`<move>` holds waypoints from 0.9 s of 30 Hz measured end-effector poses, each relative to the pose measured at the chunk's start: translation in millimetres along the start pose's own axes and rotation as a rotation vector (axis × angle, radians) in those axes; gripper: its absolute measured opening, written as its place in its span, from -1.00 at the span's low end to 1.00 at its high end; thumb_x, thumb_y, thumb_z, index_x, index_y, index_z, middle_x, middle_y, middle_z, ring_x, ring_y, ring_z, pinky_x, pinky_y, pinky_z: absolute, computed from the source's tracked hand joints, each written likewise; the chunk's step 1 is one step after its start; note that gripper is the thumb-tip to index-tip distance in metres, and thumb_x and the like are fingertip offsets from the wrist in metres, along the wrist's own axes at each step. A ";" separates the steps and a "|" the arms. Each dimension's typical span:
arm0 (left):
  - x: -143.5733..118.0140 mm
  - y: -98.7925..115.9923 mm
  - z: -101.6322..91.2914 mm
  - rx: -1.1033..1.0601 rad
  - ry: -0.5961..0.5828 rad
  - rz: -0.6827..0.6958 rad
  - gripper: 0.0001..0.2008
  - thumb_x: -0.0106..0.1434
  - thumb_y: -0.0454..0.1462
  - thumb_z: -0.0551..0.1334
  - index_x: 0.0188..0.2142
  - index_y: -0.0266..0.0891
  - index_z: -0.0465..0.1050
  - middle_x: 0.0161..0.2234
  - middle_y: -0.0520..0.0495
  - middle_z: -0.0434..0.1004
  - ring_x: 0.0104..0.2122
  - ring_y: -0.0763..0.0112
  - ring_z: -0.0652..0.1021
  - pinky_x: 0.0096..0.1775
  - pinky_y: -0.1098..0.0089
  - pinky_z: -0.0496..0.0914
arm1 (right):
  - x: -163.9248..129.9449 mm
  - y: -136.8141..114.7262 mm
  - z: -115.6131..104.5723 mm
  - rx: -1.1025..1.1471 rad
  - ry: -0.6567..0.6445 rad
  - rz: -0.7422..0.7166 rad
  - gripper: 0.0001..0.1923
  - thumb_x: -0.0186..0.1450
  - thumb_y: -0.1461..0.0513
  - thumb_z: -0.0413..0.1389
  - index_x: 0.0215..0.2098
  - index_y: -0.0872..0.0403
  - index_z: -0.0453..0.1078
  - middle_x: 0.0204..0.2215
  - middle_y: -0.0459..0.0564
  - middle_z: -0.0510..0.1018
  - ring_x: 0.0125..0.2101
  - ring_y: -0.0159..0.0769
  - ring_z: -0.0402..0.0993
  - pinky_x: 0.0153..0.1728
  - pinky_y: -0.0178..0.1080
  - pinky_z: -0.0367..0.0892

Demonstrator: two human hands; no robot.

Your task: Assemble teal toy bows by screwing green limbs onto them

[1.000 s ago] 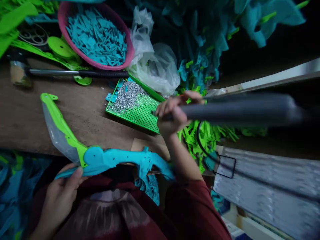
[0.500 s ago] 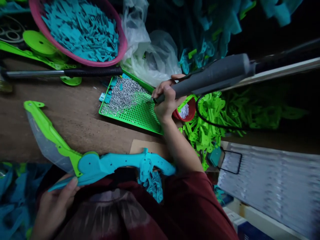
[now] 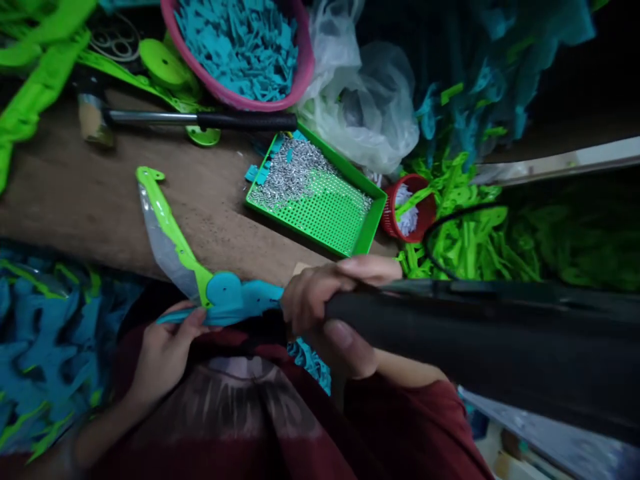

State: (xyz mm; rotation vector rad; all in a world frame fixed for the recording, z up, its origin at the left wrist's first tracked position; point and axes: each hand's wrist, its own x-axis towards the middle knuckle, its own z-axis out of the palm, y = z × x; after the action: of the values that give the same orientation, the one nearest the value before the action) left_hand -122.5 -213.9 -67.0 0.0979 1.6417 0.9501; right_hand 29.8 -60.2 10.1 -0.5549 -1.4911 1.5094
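Note:
My left hand [image 3: 167,350] grips the near edge of a toy-like plastic piece [image 3: 220,299] with a turquoise body, a lime green arm and a clear blade [image 3: 163,240], held over my lap at the table's front edge. My right hand [image 3: 327,310] is closed around a thick dark powered screwdriver [image 3: 475,337], which stretches off to the right. The tool's tip is hidden behind my fingers, close to the turquoise body. A green perforated tray [image 3: 325,213] with a heap of small silver screws [image 3: 293,173] lies on the wooden table beyond my hands.
A pink basin [image 3: 235,50] of turquoise bits, a hammer [image 3: 185,120], lime green parts [image 3: 45,80], a clear plastic bag [image 3: 365,100] and a small red basket [image 3: 407,207] crowd the table's far side. Green parts [image 3: 480,240] pile up at right, turquoise ones [image 3: 50,333] at left.
My right hand has pulled the screwdriver back from the screw tray down to the turquoise piece. The view has shifted right.

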 end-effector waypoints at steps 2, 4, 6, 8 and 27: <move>0.0 3.2 1.9 0.014 -0.015 0.013 -0.46 0.02 0.13 0.37 -0.23 -0.26 0.52 -0.46 -0.04 0.63 -0.38 0.11 0.67 -0.28 0.25 0.59 | -7.5 6.0 13.0 0.063 0.078 -0.085 -0.55 0.23 0.21 0.09 0.07 -0.13 0.15 -0.63 -0.32 0.19 -0.74 -0.47 0.21 -0.74 -0.38 0.24; -0.6 7.0 3.3 0.016 -0.039 0.033 -0.45 0.02 0.14 0.36 -0.23 -0.27 0.53 -0.45 -0.05 0.64 -0.39 0.10 0.67 -0.28 0.23 0.60 | -8.4 11.5 18.8 0.048 0.060 -0.067 -0.55 0.21 0.24 0.09 0.07 -0.10 0.18 -0.63 -0.31 0.19 -0.73 -0.47 0.23 -0.72 -0.39 0.25; -1.4 9.7 4.1 0.022 -0.054 0.045 -0.43 0.02 0.16 0.35 -0.22 -0.28 0.53 -0.45 -0.06 0.64 -0.40 0.10 0.67 -0.29 0.22 0.60 | -7.5 14.8 20.1 0.021 0.015 -0.077 -0.56 0.22 0.25 0.08 0.06 -0.10 0.18 -0.63 -0.31 0.20 -0.72 -0.47 0.24 -0.71 -0.39 0.26; -2.1 10.7 4.3 0.039 -0.055 0.047 -0.42 0.02 0.17 0.34 -0.22 -0.28 0.53 -0.45 -0.07 0.64 -0.40 0.09 0.67 -0.29 0.21 0.60 | -7.9 17.6 19.8 -0.020 -0.008 -0.076 -0.59 0.24 0.25 0.08 0.04 -0.11 0.18 -0.62 -0.30 0.21 -0.71 -0.48 0.23 -0.68 -0.39 0.28; 0.6 9.5 1.4 0.247 0.095 0.086 -0.53 -0.03 0.13 0.30 -0.34 -0.19 0.59 -0.40 -0.05 0.66 -0.28 0.06 0.65 -0.25 0.27 0.55 | 3.8 41.7 -3.4 -0.182 -0.579 -0.322 -0.73 0.22 -0.02 0.18 -0.36 -0.08 0.24 -0.60 -0.25 0.47 -0.55 -0.50 0.52 -0.47 -0.44 0.50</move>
State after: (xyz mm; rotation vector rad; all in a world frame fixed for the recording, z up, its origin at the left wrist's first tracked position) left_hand -125.4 -206.5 -61.5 0.2980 1.8502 0.8226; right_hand 18.8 -49.0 -29.0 0.0431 -2.0589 1.3423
